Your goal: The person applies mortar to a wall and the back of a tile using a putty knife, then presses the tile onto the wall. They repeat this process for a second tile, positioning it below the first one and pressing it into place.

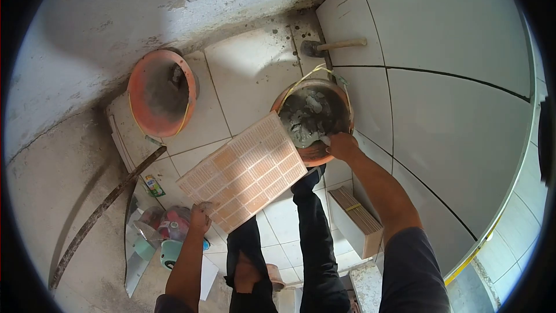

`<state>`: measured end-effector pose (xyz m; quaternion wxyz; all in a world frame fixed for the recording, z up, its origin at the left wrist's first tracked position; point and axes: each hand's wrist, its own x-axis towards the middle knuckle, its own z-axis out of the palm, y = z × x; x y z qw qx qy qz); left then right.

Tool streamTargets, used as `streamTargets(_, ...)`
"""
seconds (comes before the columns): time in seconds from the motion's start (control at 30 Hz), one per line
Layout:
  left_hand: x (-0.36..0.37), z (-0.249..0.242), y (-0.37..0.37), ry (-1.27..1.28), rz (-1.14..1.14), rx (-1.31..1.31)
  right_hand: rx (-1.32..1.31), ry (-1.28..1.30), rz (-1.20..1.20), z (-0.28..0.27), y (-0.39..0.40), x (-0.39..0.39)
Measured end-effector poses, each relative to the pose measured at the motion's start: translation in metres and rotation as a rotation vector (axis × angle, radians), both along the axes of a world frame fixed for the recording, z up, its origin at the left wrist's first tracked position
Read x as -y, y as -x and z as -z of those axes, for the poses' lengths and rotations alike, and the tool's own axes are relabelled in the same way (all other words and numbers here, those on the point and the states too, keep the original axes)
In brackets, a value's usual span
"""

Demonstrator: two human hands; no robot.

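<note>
My left hand is closed on the lower left edge of a ceramic tile. The tile is tilted, with its brownish, grid-ribbed back facing up. Over the near rim of an orange bucket, my right hand is closed round a tool whose pale end shows by the thumb. The rest of that tool is hidden by the hand and the mortar. Wet grey mortar lies inside this bucket, and its yellow handle stands up at the far side.
A second orange bucket stands at the far left. A mallet with a black head leans by the tiled wall. Stacked tiles sit right of my legs. Bags and a teal item lie lower left, near a dark curved strip.
</note>
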<state>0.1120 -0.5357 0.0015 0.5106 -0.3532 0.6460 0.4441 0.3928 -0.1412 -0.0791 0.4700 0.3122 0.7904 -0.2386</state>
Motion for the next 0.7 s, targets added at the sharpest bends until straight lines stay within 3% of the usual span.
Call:
streamTargets(0.23, 0.002, -0.005, 0.004, 0.034, 0.043, 0.0, -0.066, 0.052, 0.123, 0.011, -0.006, 0.005)
streamTargets(0.33, 0.01, 0.004, 0.006, 0.162, 0.131, -0.007, -0.147, 0.121, 0.173, 0.006, -0.013, 0.004)
streamTargets(0.4, 0.017, 0.012, 0.006, -0.057, 0.197, -0.028, -0.176, 0.155, 0.216, 0.005, -0.016, 0.009)
streamTargets(0.53, 0.023, 0.013, 0.006, -0.065, 0.223, -0.05, -0.209, 0.104, 0.304, 0.011, -0.013, 0.021)
streamTargets(0.63, 0.023, 0.01, 0.009, 0.088, 0.144, -0.018, -0.29, 0.14, 0.369, 0.019, -0.023, 0.023)
streamTargets(0.7, 0.022, 0.012, 0.008, 0.036, 0.35, -0.091, -0.348, 0.154, 0.405, 0.017, -0.03, 0.024)
